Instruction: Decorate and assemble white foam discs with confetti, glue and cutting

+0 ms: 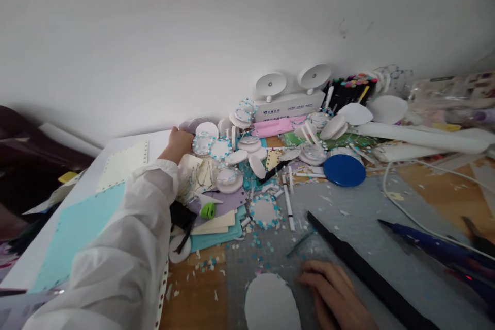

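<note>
My left hand (180, 143) reaches to the back of the table by the wall, touching or just beside greyish-purple round pieces (195, 125). Its fingers are mostly hidden, so its grip cannot be made out. White round foam-like discs (208, 129), several edged with blue and white bits, lie to its right. My right hand (334, 291) rests at the front on the grey cutting mat (242, 268), fingers loosely stretched, holding nothing visible. Left of it lies a larger white oval piece (271, 303). A long black tweezer-like tool (356, 263) lies just beyond that hand.
A blue glue gun (429, 247) with a white cord lies at right. A blue round lid (344, 170) sits mid-table. Behind are a white box (290, 108), markers (350, 90) and a white roll (421, 136). Coloured sheets (216, 229) and a green-capped bottle (208, 210) lie left of centre.
</note>
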Tool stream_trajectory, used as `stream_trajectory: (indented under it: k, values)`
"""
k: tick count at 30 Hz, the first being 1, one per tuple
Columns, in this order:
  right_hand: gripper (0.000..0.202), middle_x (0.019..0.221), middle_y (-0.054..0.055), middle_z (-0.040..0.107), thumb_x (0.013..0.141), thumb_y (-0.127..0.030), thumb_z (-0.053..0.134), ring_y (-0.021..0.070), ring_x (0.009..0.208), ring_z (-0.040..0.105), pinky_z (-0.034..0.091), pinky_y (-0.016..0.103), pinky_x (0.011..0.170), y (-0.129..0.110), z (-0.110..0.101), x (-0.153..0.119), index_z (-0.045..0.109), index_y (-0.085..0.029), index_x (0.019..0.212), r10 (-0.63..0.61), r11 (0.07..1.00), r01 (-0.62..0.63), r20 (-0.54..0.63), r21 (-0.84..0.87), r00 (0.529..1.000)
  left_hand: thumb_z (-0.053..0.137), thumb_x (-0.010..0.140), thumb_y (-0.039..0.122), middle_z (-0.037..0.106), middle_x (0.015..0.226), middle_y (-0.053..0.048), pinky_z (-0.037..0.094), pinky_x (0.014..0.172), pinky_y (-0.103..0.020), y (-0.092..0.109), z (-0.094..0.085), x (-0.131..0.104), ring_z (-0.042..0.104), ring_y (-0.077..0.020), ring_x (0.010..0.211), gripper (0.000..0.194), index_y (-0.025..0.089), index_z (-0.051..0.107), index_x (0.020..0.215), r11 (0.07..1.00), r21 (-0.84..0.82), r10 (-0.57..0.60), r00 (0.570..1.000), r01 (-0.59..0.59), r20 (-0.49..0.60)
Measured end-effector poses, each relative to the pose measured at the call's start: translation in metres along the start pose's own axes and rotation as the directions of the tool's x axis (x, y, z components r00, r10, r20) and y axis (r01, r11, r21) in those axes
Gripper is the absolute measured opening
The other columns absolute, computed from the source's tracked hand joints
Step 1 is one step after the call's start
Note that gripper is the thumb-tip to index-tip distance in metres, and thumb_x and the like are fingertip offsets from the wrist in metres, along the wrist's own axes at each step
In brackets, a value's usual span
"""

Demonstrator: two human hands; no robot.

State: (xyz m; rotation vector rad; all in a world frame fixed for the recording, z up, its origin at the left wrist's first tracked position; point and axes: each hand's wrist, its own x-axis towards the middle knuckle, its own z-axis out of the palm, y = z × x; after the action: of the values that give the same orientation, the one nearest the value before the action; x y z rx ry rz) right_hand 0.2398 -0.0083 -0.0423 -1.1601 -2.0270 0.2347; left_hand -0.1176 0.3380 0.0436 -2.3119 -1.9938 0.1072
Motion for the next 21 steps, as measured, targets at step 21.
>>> stream_trajectory:
  k: [21]
  values:
    - [0.025,0.090,0.005,0.067,0.085,-0.005,0.045,0.0171,0.083,0.066,0.057,0.027,0.072,-0.008,0.004,0.000,0.062,-0.022,0.094,0.049,0.999,-0.049,-0.031,0.012,0.998,0.038,0.091,0.012,0.060,0.114,-0.009,0.039,0.097,-0.040,0.024,-0.105,-0.032,0.055,-0.0238,0.112,0.028,0.019,0.048,0.117,0.775,-0.632,-0.406,0.761,-0.007,-0.506]
